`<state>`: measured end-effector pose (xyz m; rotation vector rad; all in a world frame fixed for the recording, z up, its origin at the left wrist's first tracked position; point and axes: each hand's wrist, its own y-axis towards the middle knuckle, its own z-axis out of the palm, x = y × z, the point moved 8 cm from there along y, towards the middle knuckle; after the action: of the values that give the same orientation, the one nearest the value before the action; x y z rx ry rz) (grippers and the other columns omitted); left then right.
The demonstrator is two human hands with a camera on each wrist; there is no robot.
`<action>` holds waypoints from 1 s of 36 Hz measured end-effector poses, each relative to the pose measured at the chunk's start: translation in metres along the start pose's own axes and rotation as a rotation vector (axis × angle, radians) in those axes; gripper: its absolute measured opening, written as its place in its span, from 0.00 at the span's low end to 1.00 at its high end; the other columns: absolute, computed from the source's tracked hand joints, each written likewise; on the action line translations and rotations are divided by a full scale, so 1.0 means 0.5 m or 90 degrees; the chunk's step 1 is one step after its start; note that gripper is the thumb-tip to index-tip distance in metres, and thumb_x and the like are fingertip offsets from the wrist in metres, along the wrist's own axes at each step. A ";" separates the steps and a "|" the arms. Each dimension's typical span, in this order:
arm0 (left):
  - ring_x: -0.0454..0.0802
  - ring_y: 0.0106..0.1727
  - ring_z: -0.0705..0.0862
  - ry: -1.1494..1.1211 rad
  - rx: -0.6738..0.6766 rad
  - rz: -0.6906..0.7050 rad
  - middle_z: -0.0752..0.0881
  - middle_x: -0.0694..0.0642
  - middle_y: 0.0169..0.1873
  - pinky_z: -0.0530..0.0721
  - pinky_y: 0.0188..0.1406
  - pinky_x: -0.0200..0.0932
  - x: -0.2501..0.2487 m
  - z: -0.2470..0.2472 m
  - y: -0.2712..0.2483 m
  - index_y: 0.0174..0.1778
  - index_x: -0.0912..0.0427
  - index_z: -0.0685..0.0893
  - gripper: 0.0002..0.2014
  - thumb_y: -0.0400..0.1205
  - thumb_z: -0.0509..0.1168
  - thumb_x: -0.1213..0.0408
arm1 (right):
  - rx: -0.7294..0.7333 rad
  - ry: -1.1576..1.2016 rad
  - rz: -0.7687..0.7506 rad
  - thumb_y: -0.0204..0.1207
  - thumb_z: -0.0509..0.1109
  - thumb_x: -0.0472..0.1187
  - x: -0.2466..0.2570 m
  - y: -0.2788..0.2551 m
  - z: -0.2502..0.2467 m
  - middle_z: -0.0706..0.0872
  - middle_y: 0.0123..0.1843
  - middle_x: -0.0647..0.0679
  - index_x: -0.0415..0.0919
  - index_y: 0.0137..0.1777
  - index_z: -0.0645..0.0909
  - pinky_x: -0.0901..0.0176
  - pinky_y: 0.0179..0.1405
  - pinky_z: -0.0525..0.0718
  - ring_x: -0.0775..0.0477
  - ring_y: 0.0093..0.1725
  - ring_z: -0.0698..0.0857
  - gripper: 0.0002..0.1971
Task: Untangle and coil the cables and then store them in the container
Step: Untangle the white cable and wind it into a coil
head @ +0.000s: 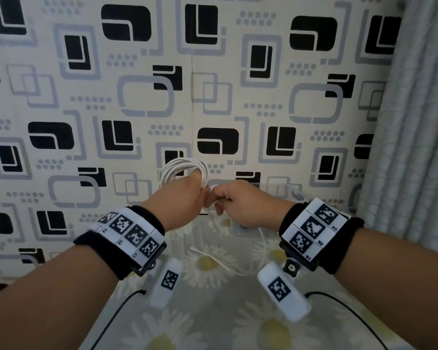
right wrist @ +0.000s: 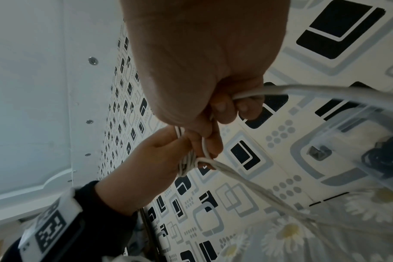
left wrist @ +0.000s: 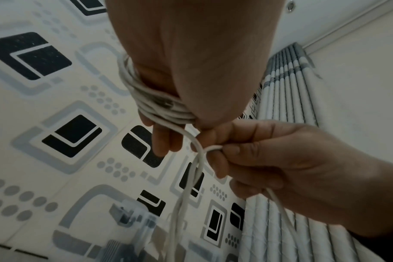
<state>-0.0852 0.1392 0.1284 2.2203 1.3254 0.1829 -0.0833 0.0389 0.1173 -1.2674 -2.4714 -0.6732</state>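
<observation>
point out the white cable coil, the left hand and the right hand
white cable coil (head: pixel 181 165): head view, top arc of the loops
left hand (head: pixel 181 198): head view, back of the hand
right hand (head: pixel 248 205): head view, back of the hand

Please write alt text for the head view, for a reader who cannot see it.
Above a daisy-print cloth, the left hand holds a coil of white cable while the right hand grips its loose end, which trails down to the cloth. Both wrists wear marker bands; patterned wallpaper fills the background.
</observation>
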 end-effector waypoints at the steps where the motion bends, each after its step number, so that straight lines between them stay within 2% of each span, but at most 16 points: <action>1: 0.48 0.28 0.77 0.007 0.001 0.003 0.78 0.52 0.30 0.71 0.25 0.43 -0.001 0.003 0.001 0.49 0.58 0.64 0.08 0.88 0.54 0.58 | 0.011 -0.008 -0.007 0.84 0.56 0.32 0.002 -0.001 0.004 0.84 0.45 0.52 0.42 0.60 0.85 0.76 0.26 0.71 0.67 0.27 0.79 0.17; 3: 0.43 0.26 0.73 0.035 0.004 0.001 0.74 0.47 0.27 0.66 0.24 0.42 -0.002 0.007 0.005 0.49 0.58 0.63 0.08 0.88 0.53 0.58 | 0.013 -0.037 -0.020 0.84 0.56 0.33 0.004 -0.001 0.006 0.85 0.46 0.53 0.44 0.60 0.85 0.75 0.31 0.71 0.65 0.31 0.78 0.16; 6: 0.48 0.31 0.75 0.060 0.014 -0.009 0.74 0.47 0.29 0.68 0.31 0.46 0.008 0.011 0.008 0.49 0.57 0.64 0.07 0.89 0.52 0.57 | -0.028 -0.050 -0.007 0.84 0.57 0.34 -0.006 -0.002 -0.010 0.81 0.45 0.59 0.47 0.60 0.85 0.78 0.28 0.72 0.70 0.29 0.78 0.16; 7: 0.50 0.34 0.76 0.057 0.026 -0.011 0.74 0.47 0.31 0.69 0.34 0.46 0.012 0.014 0.008 0.47 0.56 0.65 0.08 0.89 0.52 0.57 | -0.048 -0.062 -0.001 0.84 0.57 0.36 -0.012 -0.001 -0.018 0.81 0.45 0.59 0.50 0.59 0.85 0.75 0.33 0.77 0.68 0.32 0.80 0.16; 8: 0.52 0.37 0.78 0.050 0.043 -0.012 0.75 0.48 0.33 0.69 0.36 0.46 0.016 0.017 0.007 0.45 0.55 0.66 0.08 0.88 0.52 0.57 | -0.064 -0.071 0.003 0.83 0.57 0.37 -0.017 -0.001 -0.024 0.82 0.46 0.59 0.53 0.58 0.85 0.65 0.40 0.83 0.63 0.37 0.83 0.16; 9: 0.52 0.39 0.78 0.042 0.063 -0.012 0.75 0.48 0.34 0.69 0.38 0.46 0.018 0.022 0.006 0.41 0.53 0.67 0.10 0.88 0.53 0.56 | -0.075 -0.072 0.008 0.83 0.57 0.38 -0.021 -0.002 -0.031 0.82 0.46 0.59 0.54 0.56 0.84 0.55 0.46 0.86 0.56 0.42 0.85 0.16; 10: 0.50 0.38 0.77 0.033 0.085 -0.013 0.75 0.48 0.34 0.69 0.39 0.46 0.019 0.028 0.003 0.37 0.51 0.66 0.12 0.87 0.53 0.56 | -0.079 -0.072 0.011 0.83 0.57 0.37 -0.023 -0.003 -0.036 0.82 0.45 0.59 0.54 0.56 0.84 0.51 0.49 0.85 0.52 0.44 0.85 0.16; 11: 0.48 0.37 0.75 0.028 0.110 -0.016 0.74 0.47 0.34 0.69 0.39 0.46 0.019 0.033 0.000 0.35 0.49 0.65 0.13 0.86 0.54 0.55 | -0.083 -0.074 0.012 0.83 0.56 0.36 -0.026 -0.002 -0.040 0.81 0.43 0.60 0.51 0.57 0.84 0.53 0.49 0.84 0.53 0.43 0.83 0.16; 13: 0.46 0.37 0.75 0.038 0.152 -0.030 0.76 0.47 0.36 0.71 0.40 0.46 0.021 0.042 -0.009 0.38 0.50 0.67 0.11 0.84 0.58 0.53 | -0.090 -0.075 0.014 0.83 0.56 0.35 -0.032 -0.001 -0.051 0.79 0.41 0.60 0.49 0.57 0.84 0.60 0.40 0.78 0.59 0.37 0.78 0.16; 16: 0.51 0.42 0.79 0.067 0.197 -0.047 0.78 0.50 0.40 0.79 0.45 0.47 0.040 0.055 -0.015 0.38 0.51 0.69 0.08 0.79 0.62 0.55 | -0.111 -0.088 0.020 0.83 0.56 0.35 -0.045 0.000 -0.066 0.79 0.39 0.61 0.51 0.55 0.85 0.66 0.32 0.68 0.63 0.32 0.74 0.17; 19: 0.51 0.39 0.79 0.114 0.158 -0.031 0.77 0.50 0.35 0.80 0.46 0.48 0.057 0.052 -0.010 0.34 0.51 0.67 0.14 0.80 0.61 0.51 | -0.138 -0.101 0.035 0.83 0.55 0.35 -0.059 -0.002 -0.079 0.80 0.40 0.61 0.49 0.55 0.85 0.62 0.36 0.72 0.62 0.34 0.75 0.17; 22: 0.46 0.34 0.81 0.142 0.132 -0.044 0.81 0.51 0.32 0.76 0.42 0.43 0.073 0.047 -0.011 0.37 0.58 0.74 0.17 0.85 0.58 0.48 | -0.170 -0.114 0.043 0.84 0.55 0.36 -0.076 -0.002 -0.098 0.86 0.47 0.55 0.50 0.54 0.84 0.54 0.43 0.80 0.54 0.41 0.81 0.16; 25: 0.46 0.29 0.86 0.111 0.131 -0.084 0.86 0.55 0.29 0.76 0.34 0.41 0.096 0.048 -0.017 0.35 0.59 0.75 0.18 0.86 0.57 0.50 | -0.184 -0.151 0.067 0.85 0.55 0.39 -0.099 0.000 -0.115 0.82 0.39 0.57 0.50 0.54 0.84 0.56 0.35 0.73 0.55 0.34 0.76 0.15; 30: 0.45 0.26 0.87 0.050 0.162 -0.163 0.84 0.52 0.20 0.80 0.40 0.44 0.143 0.066 -0.024 0.32 0.57 0.69 0.20 0.87 0.56 0.50 | -0.209 -0.213 0.120 0.87 0.52 0.40 -0.139 -0.002 -0.147 0.80 0.38 0.59 0.53 0.53 0.81 0.55 0.36 0.73 0.53 0.37 0.78 0.15; 34: 0.43 0.24 0.87 0.005 0.149 -0.186 0.84 0.56 0.30 0.78 0.37 0.44 0.160 0.061 -0.034 0.35 0.58 0.67 0.19 0.87 0.56 0.49 | -0.256 -0.246 0.178 0.85 0.52 0.38 -0.186 -0.009 -0.191 0.78 0.37 0.58 0.52 0.53 0.78 0.56 0.31 0.68 0.56 0.32 0.74 0.13; 36: 0.42 0.24 0.87 -0.017 0.150 -0.200 0.84 0.61 0.38 0.80 0.41 0.45 0.170 0.059 -0.042 0.36 0.59 0.68 0.19 0.86 0.57 0.48 | -0.276 -0.257 0.214 0.84 0.52 0.37 -0.209 -0.017 -0.213 0.81 0.42 0.55 0.54 0.51 0.76 0.55 0.34 0.71 0.52 0.35 0.78 0.14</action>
<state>-0.0473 0.2078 0.0797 2.1514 1.7331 -0.1248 -0.0261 -0.0929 0.1589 -2.1059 -2.3796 -0.9742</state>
